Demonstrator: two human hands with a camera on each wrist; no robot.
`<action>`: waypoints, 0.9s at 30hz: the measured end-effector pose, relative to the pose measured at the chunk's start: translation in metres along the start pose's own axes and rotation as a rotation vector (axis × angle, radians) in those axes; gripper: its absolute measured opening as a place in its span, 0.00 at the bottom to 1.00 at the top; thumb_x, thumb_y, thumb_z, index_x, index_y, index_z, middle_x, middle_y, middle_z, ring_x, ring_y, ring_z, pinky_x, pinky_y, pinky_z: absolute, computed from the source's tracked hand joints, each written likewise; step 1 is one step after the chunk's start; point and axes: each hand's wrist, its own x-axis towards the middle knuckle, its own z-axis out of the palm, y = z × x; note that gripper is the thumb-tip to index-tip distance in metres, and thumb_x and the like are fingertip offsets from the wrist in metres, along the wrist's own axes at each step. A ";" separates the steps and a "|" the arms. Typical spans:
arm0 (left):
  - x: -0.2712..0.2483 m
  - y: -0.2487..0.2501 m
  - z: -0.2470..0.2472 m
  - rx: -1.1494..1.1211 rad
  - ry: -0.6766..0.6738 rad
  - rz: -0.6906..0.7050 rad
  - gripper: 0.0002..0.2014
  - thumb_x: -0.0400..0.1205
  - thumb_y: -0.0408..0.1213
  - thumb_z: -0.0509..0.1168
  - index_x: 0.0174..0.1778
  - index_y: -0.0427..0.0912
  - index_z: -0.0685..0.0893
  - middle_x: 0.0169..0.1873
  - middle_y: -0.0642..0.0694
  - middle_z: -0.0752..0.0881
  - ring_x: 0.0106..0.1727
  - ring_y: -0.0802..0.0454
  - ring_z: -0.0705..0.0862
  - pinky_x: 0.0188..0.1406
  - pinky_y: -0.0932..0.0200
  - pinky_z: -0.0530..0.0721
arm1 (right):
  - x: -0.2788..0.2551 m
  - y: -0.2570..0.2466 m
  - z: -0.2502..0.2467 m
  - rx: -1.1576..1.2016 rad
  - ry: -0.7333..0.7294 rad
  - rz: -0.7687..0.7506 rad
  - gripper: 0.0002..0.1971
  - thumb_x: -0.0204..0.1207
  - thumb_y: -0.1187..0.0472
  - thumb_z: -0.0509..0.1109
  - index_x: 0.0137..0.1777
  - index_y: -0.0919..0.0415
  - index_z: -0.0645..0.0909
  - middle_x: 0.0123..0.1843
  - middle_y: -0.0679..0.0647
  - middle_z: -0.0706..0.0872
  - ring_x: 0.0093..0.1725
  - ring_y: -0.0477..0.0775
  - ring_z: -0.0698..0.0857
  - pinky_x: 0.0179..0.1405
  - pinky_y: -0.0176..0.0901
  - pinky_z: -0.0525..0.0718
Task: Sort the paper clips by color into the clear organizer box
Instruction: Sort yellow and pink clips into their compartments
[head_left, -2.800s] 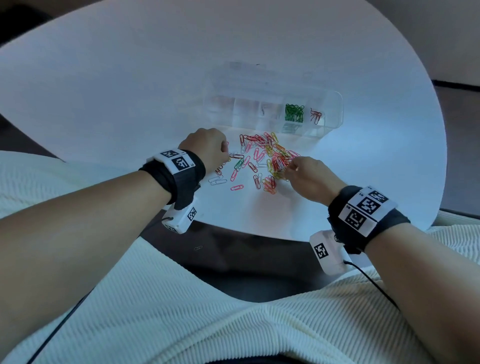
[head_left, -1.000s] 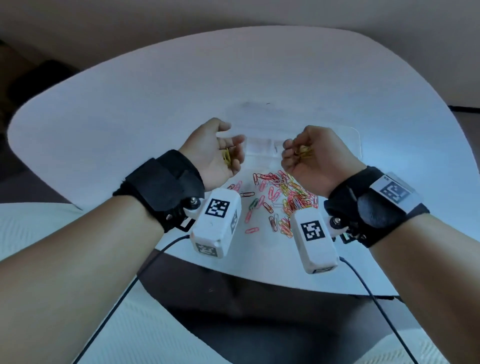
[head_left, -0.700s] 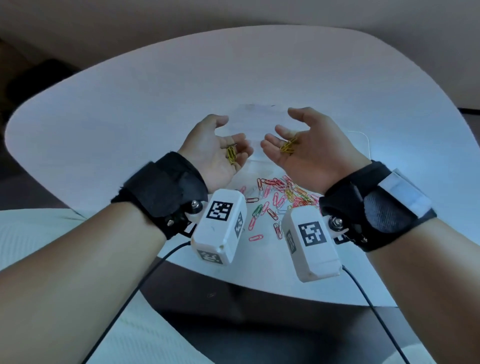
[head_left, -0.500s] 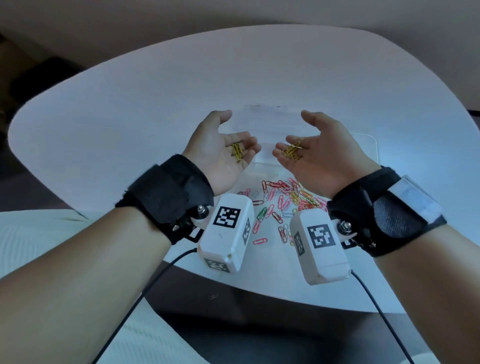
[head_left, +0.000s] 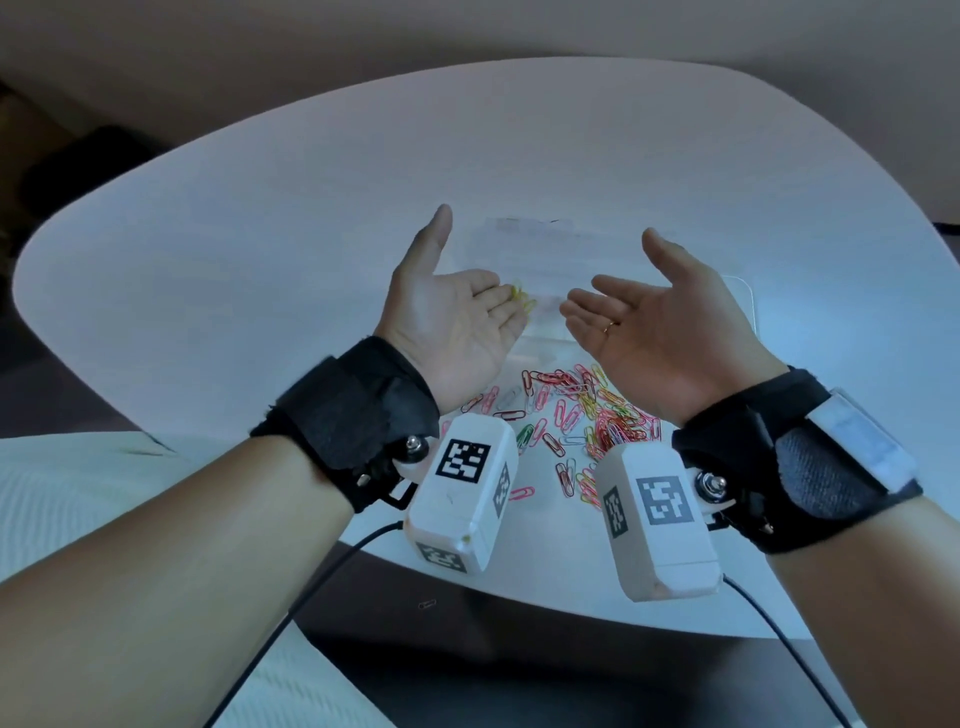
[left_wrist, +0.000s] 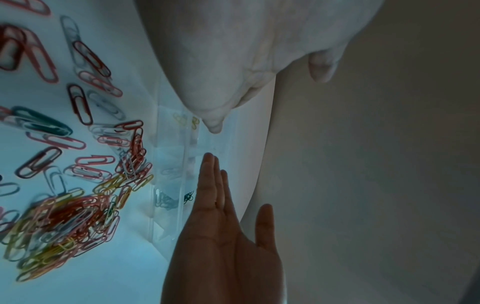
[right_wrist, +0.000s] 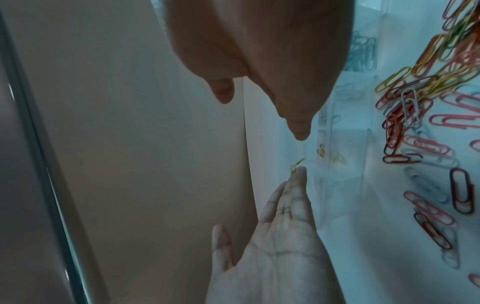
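Both hands hover palm up over the clear organizer box (head_left: 744, 299), which lies pale and hard to see on the white table. My left hand (head_left: 467, 312) is flat, with a few yellow paper clips (head_left: 521, 300) at its fingertips, seen as yellow paper clips (right_wrist: 296, 165) from the right wrist. My right hand (head_left: 644, 317) is flat and holds nothing. A box compartment (right_wrist: 337, 144) holds yellow clips (right_wrist: 331, 155), and another holds green clips (right_wrist: 361, 51). The mixed pile of clips (head_left: 587, 410) lies on the table between my wrists.
The round white table (head_left: 260, 234) ends close to my body, with a dark floor gap below its front edge. Loose clips (left_wrist: 78, 102) are scattered left of the pile. Wrist cameras with cables hang under both wrists.
Both hands left the pile, rose over the box with yellow clips in the palms, then flattened. The right hand's clips are gone; the left hand's have slid to its fingertips.
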 end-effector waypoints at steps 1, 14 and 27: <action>0.001 -0.001 -0.001 0.016 -0.004 -0.008 0.46 0.81 0.61 0.57 0.82 0.27 0.52 0.82 0.31 0.57 0.82 0.40 0.61 0.80 0.50 0.63 | -0.001 -0.001 -0.002 0.007 0.002 -0.007 0.33 0.84 0.45 0.61 0.79 0.71 0.65 0.76 0.70 0.72 0.76 0.66 0.74 0.76 0.51 0.73; -0.007 -0.016 -0.008 1.145 0.090 0.309 0.07 0.81 0.30 0.62 0.45 0.44 0.85 0.36 0.47 0.86 0.36 0.50 0.84 0.35 0.62 0.80 | -0.056 -0.033 -0.048 -0.353 0.038 -0.174 0.09 0.83 0.61 0.61 0.52 0.62 0.83 0.45 0.59 0.91 0.48 0.58 0.91 0.55 0.46 0.89; -0.021 -0.064 -0.028 2.106 -0.115 0.224 0.05 0.74 0.41 0.69 0.39 0.56 0.80 0.38 0.57 0.83 0.42 0.50 0.84 0.40 0.58 0.79 | -0.044 0.018 -0.088 -1.525 0.009 -0.340 0.06 0.70 0.61 0.81 0.44 0.53 0.88 0.35 0.46 0.89 0.27 0.34 0.81 0.31 0.26 0.78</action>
